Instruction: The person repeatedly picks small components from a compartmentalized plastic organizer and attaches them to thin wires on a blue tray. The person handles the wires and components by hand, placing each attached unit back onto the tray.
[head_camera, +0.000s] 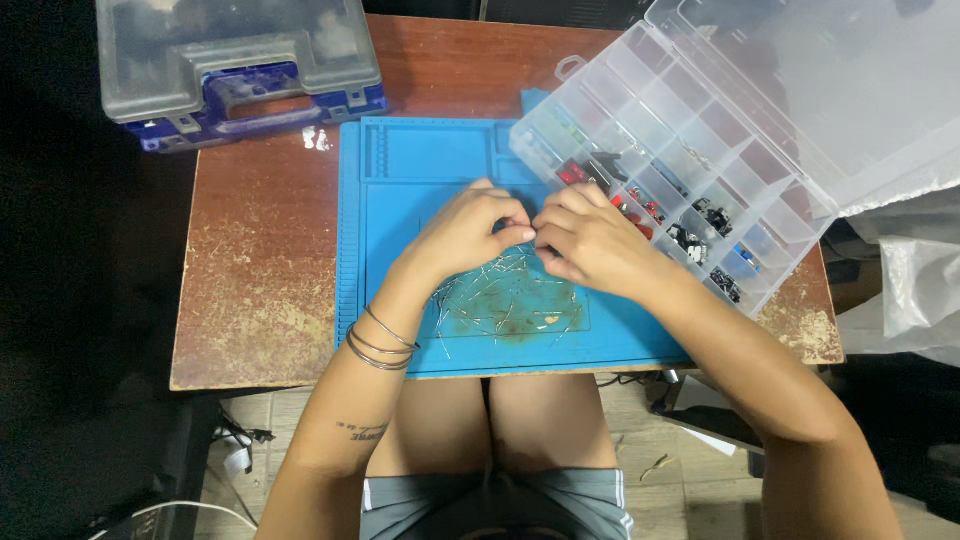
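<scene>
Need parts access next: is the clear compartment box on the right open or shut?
Open: the clear compartment box has its lid swung back, compartments exposed.

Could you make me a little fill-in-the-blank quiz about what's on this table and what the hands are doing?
1. Both hands, the left hand and the right hand, meet above a mat coloured ____.
2. Under the hands lies a pile of thin metal ____.
3. The clear organizer box beside the right hand has its lid ____.
4. The grey and blue case at the table's far left corner is ____.

Missing words: blue; wires; open; closed
</scene>
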